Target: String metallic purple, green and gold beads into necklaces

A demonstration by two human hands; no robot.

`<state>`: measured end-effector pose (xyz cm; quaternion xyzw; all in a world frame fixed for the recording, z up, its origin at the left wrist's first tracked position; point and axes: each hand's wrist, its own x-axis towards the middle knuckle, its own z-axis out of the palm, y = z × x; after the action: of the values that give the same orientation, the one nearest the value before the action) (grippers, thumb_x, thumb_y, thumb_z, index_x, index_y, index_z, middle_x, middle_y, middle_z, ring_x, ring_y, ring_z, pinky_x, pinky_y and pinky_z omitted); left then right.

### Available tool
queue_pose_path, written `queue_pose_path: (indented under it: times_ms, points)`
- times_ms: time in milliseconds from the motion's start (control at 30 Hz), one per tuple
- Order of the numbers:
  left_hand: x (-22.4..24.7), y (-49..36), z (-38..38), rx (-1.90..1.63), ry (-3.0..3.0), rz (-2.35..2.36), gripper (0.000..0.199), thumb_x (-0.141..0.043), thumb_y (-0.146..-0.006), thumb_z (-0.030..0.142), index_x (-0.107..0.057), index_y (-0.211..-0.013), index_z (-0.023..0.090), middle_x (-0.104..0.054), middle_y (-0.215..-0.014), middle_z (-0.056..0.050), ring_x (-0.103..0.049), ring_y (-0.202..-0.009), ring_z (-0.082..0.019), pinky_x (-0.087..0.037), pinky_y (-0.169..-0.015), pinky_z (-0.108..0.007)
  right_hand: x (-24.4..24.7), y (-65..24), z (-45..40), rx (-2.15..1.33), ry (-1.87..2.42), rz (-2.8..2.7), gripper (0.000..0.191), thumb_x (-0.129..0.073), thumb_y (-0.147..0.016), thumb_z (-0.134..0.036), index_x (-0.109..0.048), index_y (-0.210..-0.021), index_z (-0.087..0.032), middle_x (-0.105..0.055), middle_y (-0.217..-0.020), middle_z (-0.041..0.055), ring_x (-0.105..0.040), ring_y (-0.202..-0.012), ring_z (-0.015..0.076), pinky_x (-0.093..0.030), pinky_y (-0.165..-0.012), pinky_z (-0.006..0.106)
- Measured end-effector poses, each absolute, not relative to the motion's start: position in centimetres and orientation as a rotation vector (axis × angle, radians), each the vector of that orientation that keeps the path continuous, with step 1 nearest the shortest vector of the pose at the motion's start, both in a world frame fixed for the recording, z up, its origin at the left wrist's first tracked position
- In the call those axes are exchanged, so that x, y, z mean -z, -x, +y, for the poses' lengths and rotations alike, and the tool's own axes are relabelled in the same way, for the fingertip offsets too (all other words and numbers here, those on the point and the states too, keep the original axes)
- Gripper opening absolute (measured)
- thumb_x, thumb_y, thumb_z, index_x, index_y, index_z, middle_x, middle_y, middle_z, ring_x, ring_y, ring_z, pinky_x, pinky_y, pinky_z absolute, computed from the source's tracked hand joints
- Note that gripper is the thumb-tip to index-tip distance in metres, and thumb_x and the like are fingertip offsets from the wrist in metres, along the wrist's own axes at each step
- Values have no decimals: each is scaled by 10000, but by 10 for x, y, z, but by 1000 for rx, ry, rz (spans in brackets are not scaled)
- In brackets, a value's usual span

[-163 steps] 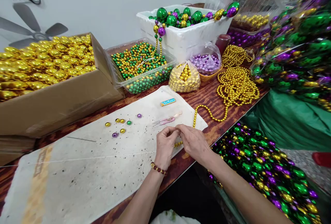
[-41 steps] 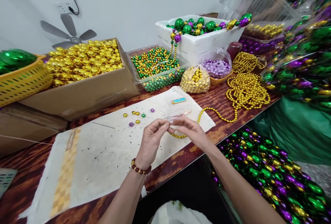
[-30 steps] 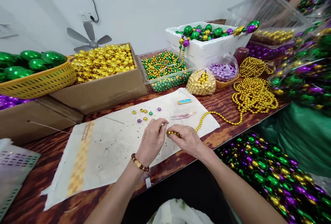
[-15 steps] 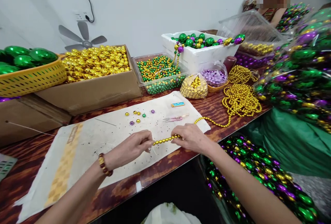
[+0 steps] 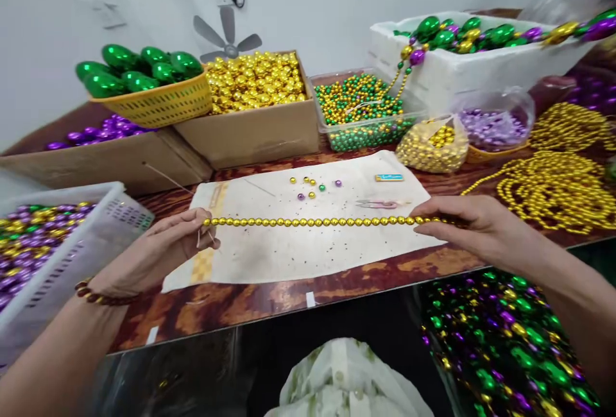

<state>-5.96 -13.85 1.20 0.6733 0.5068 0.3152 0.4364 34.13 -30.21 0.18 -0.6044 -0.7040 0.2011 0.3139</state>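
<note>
A string of gold beads (image 5: pixel 308 222) is stretched straight and level between my two hands, above a white cloth (image 5: pixel 269 256). My left hand (image 5: pixel 185 234) pinches its left end, with a short bit of white thread at the fingertips. On the right, my right hand (image 5: pixel 462 224) closes thumb and fingers on the string. Several loose beads (image 5: pixel 312 195) in gold, purple and green lie on the cloth, near pink-handled snips (image 5: pixel 380 204) and a small blue packet (image 5: pixel 389 178). A heap of gold bead strings (image 5: pixel 558 192) rests beyond my right hand.
Behind the cloth stand a cardboard box of gold beads (image 5: pixel 269 128), a clear tub (image 5: pixel 366 128), a white foam box (image 5: pixel 481 77) and a bag of gold beads (image 5: pixel 423 154). A white crate (image 5: pixel 86 256) is at left. The table's front edge (image 5: pixel 308 314) runs below.
My hands have moved far apart, left hand leftward and right hand rightward, so a much longer stretch of gold beads shows between them. The view has shifted left.
</note>
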Motion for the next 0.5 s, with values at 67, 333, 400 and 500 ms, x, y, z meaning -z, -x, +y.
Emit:
queue_pose_path:
  times_ms: [67, 333, 400, 500]
  points:
    - [-5, 79, -144, -802, -1632, 1337, 461, -325, -902, 573, -523, -723, 198, -482, -570, 24, -445, -639, -124, -403, -611, -206, -8, -317, -297, -493, 1538, -1916, 189, -604, -882, -415, -700, -982, -286, -723, -885, 9, -659, -721, 181, -485, -607, 267]
    - [19, 230, -151, -400, -1766, 1531, 285, -541, -845, 471, -553, -770, 197, -561, -705, 11, -479, -675, -145, -393, -642, -233, 65, -217, -276, -570, 1503, -2160, 271, -542, -916, -407, -620, -1152, -300, -744, -925, 29, -709, -747, 222, -513, -610, 310]
    - [33, 255, -157, -337, -1938, 1590, 291, -500, -871, 471, -538, -762, 203, -554, -745, -3, -490, -713, -170, -403, -686, -269, 85, -196, -272, -584, 1538, -2180, 256, -518, -920, -409, -624, -1116, -284, -742, -824, 20, -703, -655, 219, -490, -537, 305]
    - [58, 277, -166, -249, -2087, 1646, 293, -404, -926, 431, -525, -787, 204, -535, -794, -18, -498, -763, -188, -401, -732, -306, 107, -170, -268, -547, 1565, -2092, 208, -508, -909, -426, -668, -944, -298, -726, -762, 6, -687, -589, 199, -489, -479, 275]
